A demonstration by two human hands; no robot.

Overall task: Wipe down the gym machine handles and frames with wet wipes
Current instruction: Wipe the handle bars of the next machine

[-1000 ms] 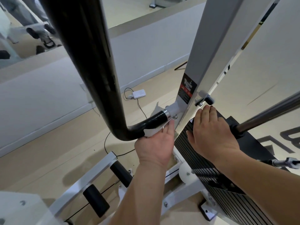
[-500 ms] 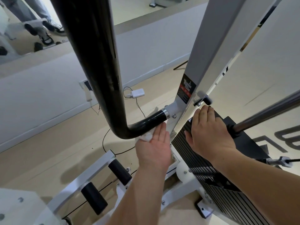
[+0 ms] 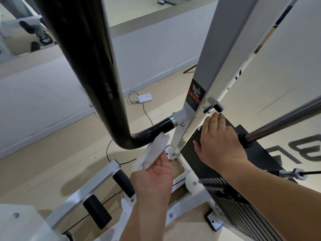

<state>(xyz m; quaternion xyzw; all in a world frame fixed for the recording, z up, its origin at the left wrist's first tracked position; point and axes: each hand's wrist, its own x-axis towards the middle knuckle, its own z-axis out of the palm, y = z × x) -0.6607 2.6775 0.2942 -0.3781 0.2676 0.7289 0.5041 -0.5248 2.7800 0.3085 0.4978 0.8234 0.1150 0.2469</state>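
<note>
Head view looks down on a gym machine, where the left hand [image 3: 152,178] pinches a crumpled white wet wipe [image 3: 152,153] between thumb and fingers, its grip clamped on the lower end of the wipe. The wipe's upper end touches the underside of the black curved handle bar [image 3: 97,66], just right of the bend and near the chrome collar that joins it to the white upright frame [image 3: 224,40]. The right hand [image 3: 220,145] lies flat on top of the black weight stack [image 3: 217,180], fingers straight and together, clamped on nothing, fingertips just below a black knob [image 3: 218,107] on the frame. A chrome rod [image 3: 284,120] runs off to the right. On the far floor [image 3: 52,153] lies a white adapter [image 3: 144,98] with thin cables.
</note>
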